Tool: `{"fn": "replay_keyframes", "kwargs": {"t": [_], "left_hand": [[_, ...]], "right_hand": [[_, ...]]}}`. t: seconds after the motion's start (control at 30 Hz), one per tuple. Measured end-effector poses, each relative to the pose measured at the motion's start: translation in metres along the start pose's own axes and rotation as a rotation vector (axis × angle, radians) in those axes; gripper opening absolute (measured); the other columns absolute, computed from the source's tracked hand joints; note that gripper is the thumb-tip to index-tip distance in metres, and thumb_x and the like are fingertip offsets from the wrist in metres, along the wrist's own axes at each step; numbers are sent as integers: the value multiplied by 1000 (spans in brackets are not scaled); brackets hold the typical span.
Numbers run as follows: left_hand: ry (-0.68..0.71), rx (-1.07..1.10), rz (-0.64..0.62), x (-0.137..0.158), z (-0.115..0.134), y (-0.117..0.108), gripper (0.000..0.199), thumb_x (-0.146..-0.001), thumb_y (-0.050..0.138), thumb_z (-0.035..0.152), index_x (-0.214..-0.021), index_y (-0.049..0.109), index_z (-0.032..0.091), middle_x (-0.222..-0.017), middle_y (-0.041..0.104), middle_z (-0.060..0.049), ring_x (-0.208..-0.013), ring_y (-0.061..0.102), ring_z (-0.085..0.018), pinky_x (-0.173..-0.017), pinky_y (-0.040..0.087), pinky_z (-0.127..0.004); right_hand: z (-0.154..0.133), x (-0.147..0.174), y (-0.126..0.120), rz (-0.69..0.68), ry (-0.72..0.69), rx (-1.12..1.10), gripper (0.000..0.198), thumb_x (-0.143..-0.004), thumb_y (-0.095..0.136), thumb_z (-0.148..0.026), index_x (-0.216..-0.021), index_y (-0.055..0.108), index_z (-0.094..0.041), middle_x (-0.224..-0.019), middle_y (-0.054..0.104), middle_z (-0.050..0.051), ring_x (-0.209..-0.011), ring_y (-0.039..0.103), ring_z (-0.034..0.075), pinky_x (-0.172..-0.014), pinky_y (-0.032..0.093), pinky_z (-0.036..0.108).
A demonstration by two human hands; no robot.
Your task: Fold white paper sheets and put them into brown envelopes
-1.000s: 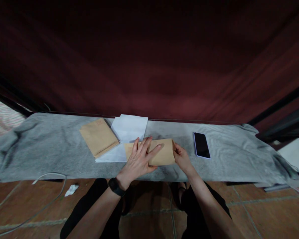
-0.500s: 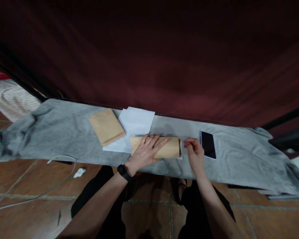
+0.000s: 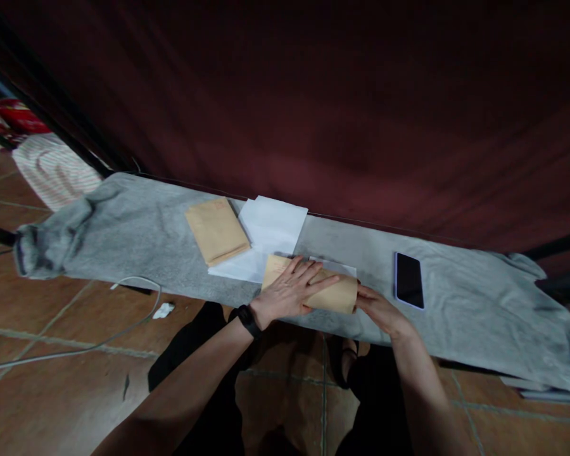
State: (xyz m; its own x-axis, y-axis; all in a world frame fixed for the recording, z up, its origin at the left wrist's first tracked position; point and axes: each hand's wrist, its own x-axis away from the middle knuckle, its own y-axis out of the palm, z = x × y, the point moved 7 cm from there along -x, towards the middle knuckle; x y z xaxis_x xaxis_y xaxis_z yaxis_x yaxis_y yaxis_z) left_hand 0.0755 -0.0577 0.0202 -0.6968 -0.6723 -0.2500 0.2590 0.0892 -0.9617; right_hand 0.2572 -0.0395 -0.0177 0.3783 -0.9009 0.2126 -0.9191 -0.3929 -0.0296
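A brown paper envelope (image 3: pixel 338 294) lies near the front edge of the cloth-covered surface. My left hand (image 3: pixel 289 292), with a dark band on its wrist, rests flat across the envelope, fingers spread. At the envelope's right end is my right hand (image 3: pixel 377 309), its fingers closed around the end edge; some fingertips are hidden by the paper. White paper (image 3: pixel 344 267) shows along the envelope's far side. To the left, a stack of brown envelopes (image 3: pixel 217 229) partly covers some white sheets (image 3: pixel 276 223).
A phone (image 3: pixel 409 280) lies right of my right hand. Grey cloth (image 3: pixel 470 304) covers the long surface, with a dark red curtain (image 3: pixel 313 126) behind it. A pale cable (image 3: pixel 95 346) and a crumpled white scrap (image 3: pixel 164 310) are on the tiled floor.
My right hand has moved to the envelope's right end and touches it. The envelope has tilted, its right end nearer me, uncovering white paper behind. The view has shifted slightly.
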Motion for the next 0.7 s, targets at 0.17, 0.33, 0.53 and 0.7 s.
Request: {"fn": "replay_keyframes", "kwargs": {"t": [0.17, 0.33, 0.53, 0.7], "left_hand": [[-17, -5, -19, -1, -2, 0, 98, -77, 78, 34, -158, 24, 31, -152, 43, -13, -140, 39, -33, -119, 20, -52], [-47, 10, 28, 2, -14, -17, 95, -80, 73, 33, -159, 22, 28, -148, 45, -13, -136, 42, -32, -117, 25, -49], [-229, -19, 122, 17, -62, -47, 96, -81, 68, 37, -160, 15, 21, -143, 50, -15, -132, 45, -36, -115, 30, -51], [-272, -42, 37, 31, -86, -30, 102, -77, 72, 37, -160, 14, 26, -147, 47, -13, -137, 43, -34, -119, 22, -57]], "right_hand": [[5, -2, -4, 21, -7, 1, 35, -78, 72, -44, -109, 75, -28, -111, 75, 3, -99, 65, 24, -93, 50, 39], [2, -12, -23, 185, -81, -52, 40, -79, 70, -54, -102, 73, -22, -91, 74, 5, -81, 65, 20, -76, 52, 34], [14, -3, -64, 736, -173, 531, 46, -80, 65, -64, -97, 65, -21, -91, 69, 9, -86, 63, 26, -77, 50, 38], [37, -12, -45, 748, -65, 886, 40, -75, 77, -49, -98, 62, -20, -104, 67, 17, -105, 62, 34, -90, 48, 45]]}}
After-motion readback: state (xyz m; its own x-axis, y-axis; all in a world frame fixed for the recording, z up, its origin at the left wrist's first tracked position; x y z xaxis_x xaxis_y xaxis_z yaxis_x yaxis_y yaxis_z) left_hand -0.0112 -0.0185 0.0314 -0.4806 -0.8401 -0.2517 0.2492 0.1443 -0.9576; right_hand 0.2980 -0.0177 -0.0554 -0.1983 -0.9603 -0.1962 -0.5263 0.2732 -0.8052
